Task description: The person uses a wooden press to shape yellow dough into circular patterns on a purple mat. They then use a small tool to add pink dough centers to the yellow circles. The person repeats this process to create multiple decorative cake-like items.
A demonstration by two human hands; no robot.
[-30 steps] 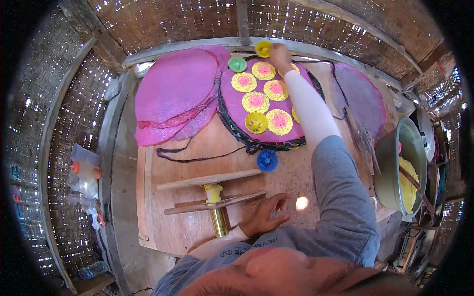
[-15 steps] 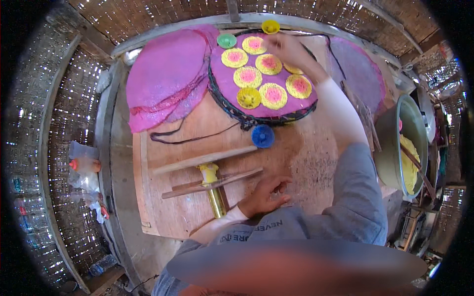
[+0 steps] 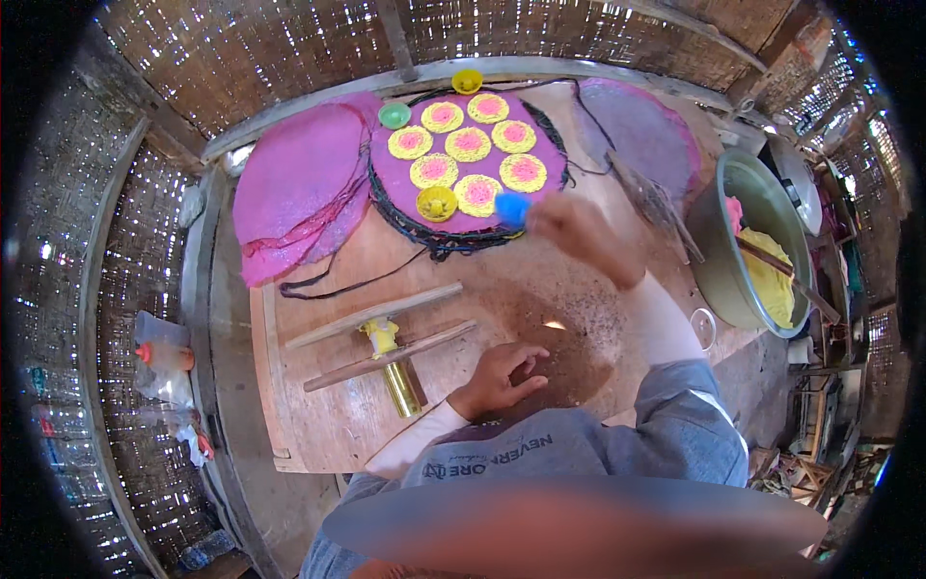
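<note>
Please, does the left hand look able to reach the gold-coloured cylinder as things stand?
Probably yes: the left hand looks empty and close to the gold-coloured cylinder, with nothing visible between them.

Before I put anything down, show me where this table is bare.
Bare board lies between the left hand and the round tray, right of the wooden bars; another patch left of the brass tube. The tray is crowded with yellow discs.

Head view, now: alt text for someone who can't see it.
A person's blurred right hand holds a small blue cup at the near edge of a round pink-covered tray of yellow-and-pink discs. The left hand, loosely curled, is beside a brass-coloured tube with wooden bars.
</note>
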